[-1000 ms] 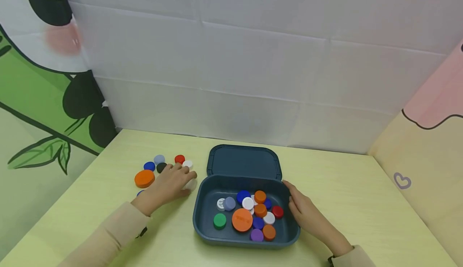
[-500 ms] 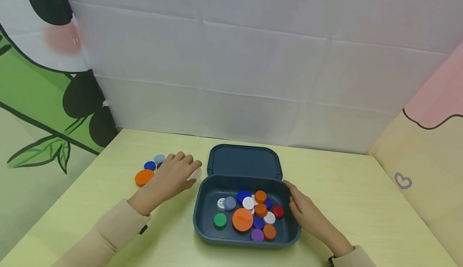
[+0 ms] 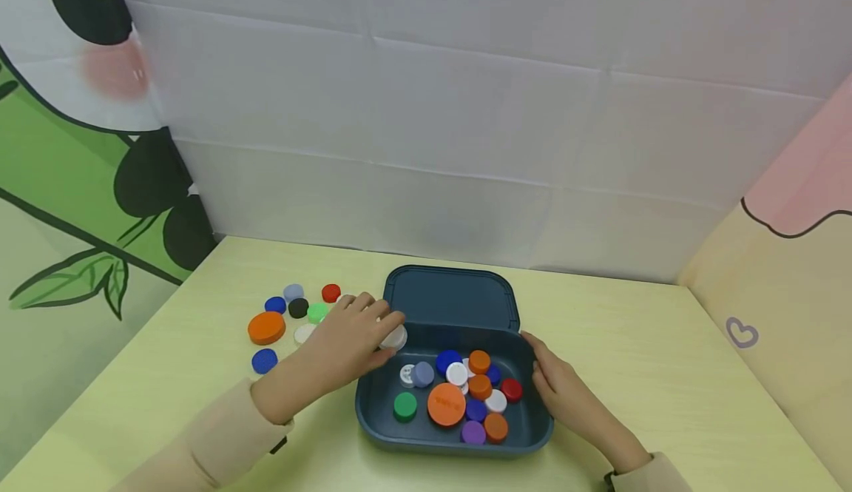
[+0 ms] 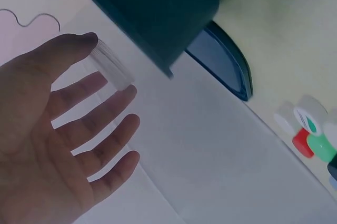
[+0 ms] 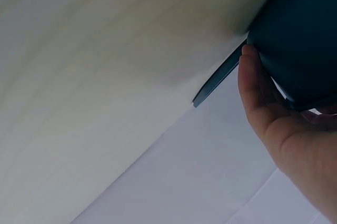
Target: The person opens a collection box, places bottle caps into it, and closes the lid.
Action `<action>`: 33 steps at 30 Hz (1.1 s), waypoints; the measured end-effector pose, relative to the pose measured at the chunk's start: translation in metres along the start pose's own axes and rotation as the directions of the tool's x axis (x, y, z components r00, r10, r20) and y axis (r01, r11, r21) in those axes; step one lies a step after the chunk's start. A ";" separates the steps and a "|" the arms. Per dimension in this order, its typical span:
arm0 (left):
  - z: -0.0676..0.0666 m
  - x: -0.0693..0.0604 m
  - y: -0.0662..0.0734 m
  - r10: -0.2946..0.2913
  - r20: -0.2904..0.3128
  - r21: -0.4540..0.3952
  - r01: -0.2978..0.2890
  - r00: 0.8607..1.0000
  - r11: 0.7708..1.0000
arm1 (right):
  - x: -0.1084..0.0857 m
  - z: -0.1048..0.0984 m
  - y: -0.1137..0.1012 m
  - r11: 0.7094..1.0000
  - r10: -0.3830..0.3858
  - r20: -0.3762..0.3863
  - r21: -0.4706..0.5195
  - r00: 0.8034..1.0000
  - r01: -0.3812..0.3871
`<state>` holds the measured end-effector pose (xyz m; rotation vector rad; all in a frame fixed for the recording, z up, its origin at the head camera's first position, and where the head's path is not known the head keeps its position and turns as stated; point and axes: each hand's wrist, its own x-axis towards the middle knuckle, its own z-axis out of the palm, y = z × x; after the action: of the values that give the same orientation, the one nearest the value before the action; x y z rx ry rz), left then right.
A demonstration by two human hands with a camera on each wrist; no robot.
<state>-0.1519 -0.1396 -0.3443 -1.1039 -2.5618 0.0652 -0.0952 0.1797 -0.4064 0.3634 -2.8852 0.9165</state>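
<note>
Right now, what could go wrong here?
Slip: the left hand pinches a pale cap with thumb and fingertips at the box edge; it might drop outside.

Knock: the loose blue cap near the left sleeve could get bumped if that arm swings back low.

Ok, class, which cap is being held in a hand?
The whitish, ridged-sided cap pinched in the left hand; the other caps in view lie on the table or in the box.
</note>
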 end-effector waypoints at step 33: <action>0.034 0.006 0.032 -0.002 0.243 0.174 -0.042 0.970 0.984 | 0.000 0.000 -0.001 1.000 -0.003 -0.013 0.012 1.000 0.003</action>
<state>-0.1453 -0.1098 -0.3801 -1.1128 -2.6916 0.4519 -0.0950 0.1789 -0.4063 0.3608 -2.8675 0.9332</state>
